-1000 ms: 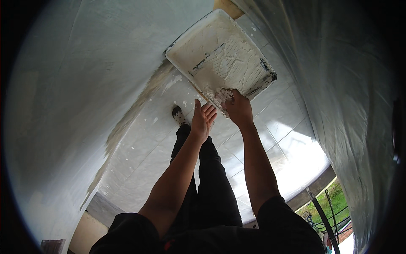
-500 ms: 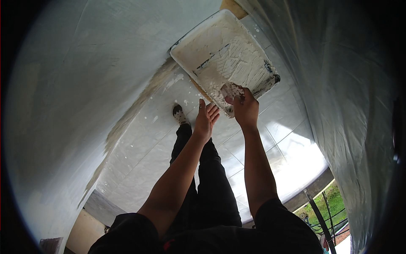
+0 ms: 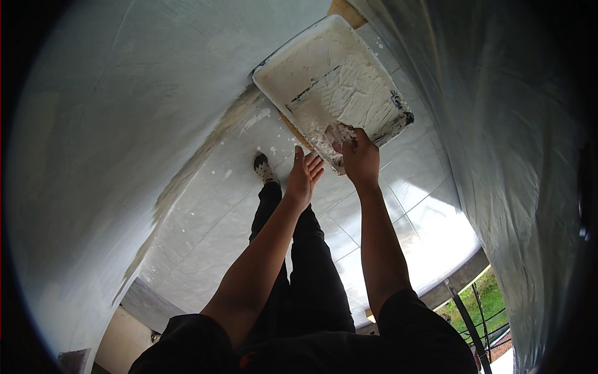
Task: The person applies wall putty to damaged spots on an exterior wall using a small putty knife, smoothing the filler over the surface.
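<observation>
A white tray (image 3: 274, 71), its inside coated with thick off-white paste, lies before me at the upper middle. My right hand (image 3: 361, 159) is at the tray's near corner, fingers closed round a small, pale, paste-smeared piece (image 3: 338, 133). The piece touches or nearly touches the paste, and its kind is hidden by the smears and fingers. Just left of that corner is my left hand (image 3: 304, 176), palm turned toward the tray, fingers apart and holding nothing. Whether its fingertips touch the tray's edge I cannot tell.
A smooth grey wall (image 3: 143, 112) rises on the left. Clear plastic sheeting (image 3: 498, 156) hangs along the right. Paste drips spot the tiled floor (image 3: 212, 199), where my foot in a patterned sock (image 3: 263, 167) stands. A dark railing (image 3: 471, 321) crosses the lower right, with grass beyond.
The fingers of my right hand have shifted slightly on the pale piece at the tray's corner. My left hand keeps nearly the same place.
</observation>
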### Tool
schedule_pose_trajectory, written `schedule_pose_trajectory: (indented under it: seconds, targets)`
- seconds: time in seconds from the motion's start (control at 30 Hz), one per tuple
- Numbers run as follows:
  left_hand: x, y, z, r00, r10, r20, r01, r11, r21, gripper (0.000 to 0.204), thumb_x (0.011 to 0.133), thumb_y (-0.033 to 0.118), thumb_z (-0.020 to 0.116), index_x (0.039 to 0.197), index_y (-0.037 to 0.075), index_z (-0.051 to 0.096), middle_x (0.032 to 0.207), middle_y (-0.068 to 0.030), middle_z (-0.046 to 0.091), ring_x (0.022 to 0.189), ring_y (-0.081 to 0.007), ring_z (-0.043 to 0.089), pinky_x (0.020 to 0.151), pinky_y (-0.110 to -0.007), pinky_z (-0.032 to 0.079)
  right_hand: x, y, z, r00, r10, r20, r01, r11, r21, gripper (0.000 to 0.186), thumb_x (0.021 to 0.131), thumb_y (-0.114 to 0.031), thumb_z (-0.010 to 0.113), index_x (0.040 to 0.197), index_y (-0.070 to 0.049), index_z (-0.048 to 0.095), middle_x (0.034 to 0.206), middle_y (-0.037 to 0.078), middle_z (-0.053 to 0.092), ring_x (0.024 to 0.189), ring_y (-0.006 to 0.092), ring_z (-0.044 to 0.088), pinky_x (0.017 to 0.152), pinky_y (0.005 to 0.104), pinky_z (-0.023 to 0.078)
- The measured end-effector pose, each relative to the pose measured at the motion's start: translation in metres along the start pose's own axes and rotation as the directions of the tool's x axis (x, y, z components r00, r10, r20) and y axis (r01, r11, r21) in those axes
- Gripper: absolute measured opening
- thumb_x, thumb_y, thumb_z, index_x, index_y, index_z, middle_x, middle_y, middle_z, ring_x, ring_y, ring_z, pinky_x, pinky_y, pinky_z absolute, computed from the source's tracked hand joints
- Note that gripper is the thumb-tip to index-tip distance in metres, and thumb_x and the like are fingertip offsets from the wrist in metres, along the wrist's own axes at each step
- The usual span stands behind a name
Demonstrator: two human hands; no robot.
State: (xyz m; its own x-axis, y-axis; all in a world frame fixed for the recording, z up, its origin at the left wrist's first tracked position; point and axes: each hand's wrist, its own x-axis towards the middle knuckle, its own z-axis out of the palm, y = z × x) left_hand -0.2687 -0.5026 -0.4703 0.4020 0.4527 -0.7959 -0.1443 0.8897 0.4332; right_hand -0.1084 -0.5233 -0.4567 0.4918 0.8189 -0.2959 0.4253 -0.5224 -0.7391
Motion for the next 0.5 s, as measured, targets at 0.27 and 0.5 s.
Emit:
schedule_pose_trajectory:
  seconds: [0.27,0.5]
  targets:
    - [0.001,0.002,0.000,1.000,-0.009,0.022,0.009,1.000,0.005,0.104,0.097,0.075,0.022,0.152,-0.014,0.017,0.159,-0.0302,0.022,0.148,-0.0368,0.027,0.123,-0.043,0.022,-0.006,0.003,0.003,0.997,-0.043,-0.060,0.042,0.999,-0.020,0.027,0.089,-0.009,0.056,0.113,0.002,0.062,0.093,0.024,0.071,0.086,0.0387,0.072,0.074,0.0435,0.056]
    - [0.004,0.000,-0.002,1.000,0.007,0.030,-0.007,1.000,0.015,0.106,0.096,0.076,0.022,0.152,-0.014,0.016,0.159,-0.0305,0.022,0.149,-0.0366,0.027,0.123,-0.043,0.022,-0.011,0.008,0.009,0.999,0.005,-0.031,-0.007,0.998,-0.069,0.029,0.086,-0.011,0.058,0.112,0.000,0.061,0.096,0.025,0.069,0.089,0.0435,0.068,0.074,0.0489,0.055]
